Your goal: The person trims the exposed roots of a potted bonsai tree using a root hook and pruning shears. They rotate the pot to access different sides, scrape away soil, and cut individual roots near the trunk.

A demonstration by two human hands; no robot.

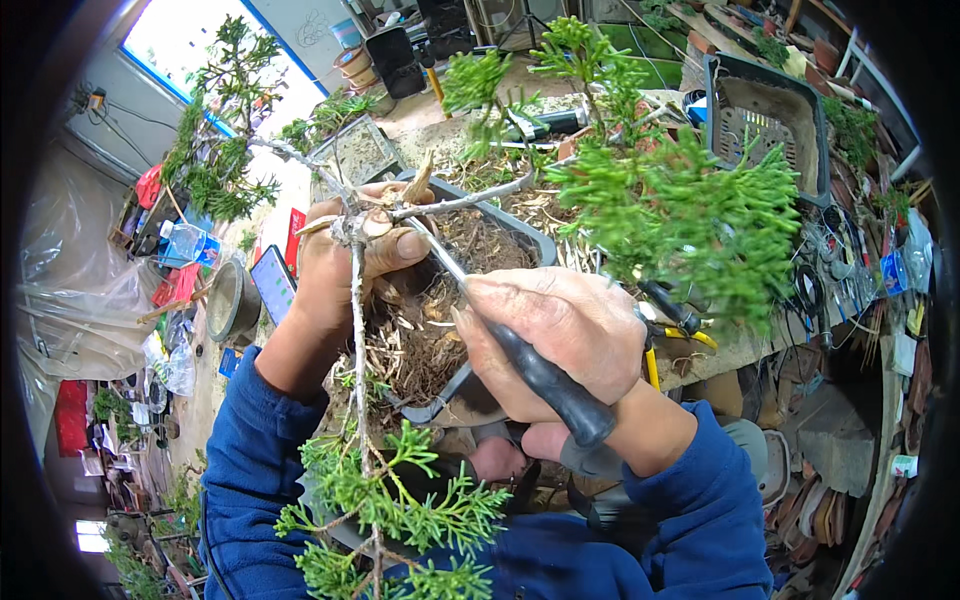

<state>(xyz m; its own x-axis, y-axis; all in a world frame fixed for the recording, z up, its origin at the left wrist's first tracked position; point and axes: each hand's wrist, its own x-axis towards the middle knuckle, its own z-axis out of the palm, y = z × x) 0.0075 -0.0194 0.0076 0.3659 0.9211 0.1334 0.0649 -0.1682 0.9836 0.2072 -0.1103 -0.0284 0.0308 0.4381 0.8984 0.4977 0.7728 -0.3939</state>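
Note:
A small juniper tree [350, 230] with scale-like green foliage stands in a dark rectangular plastic pot [546, 248] of soil and roots. My left hand [330, 262] is wrapped round the top of its trunk, thumb lying beside a pale, freshly cut face of wood. In my right hand [575, 325] is a carving tool [548, 382] with a black handle and a thin metal shaft. The shaft points up and left, its end at the wood close to my left thumb; the exact tip is hard to make out. Wood shavings lie on the soil.
Foliage [690, 210] spreads over the right side, and a lower branch [395, 490] hangs before my body. A phone [272, 282] and a round pot [232, 300] stand at left. An empty dark crate [768, 125] sits far right; yellow-handled pliers [690, 335] lie right of my hand.

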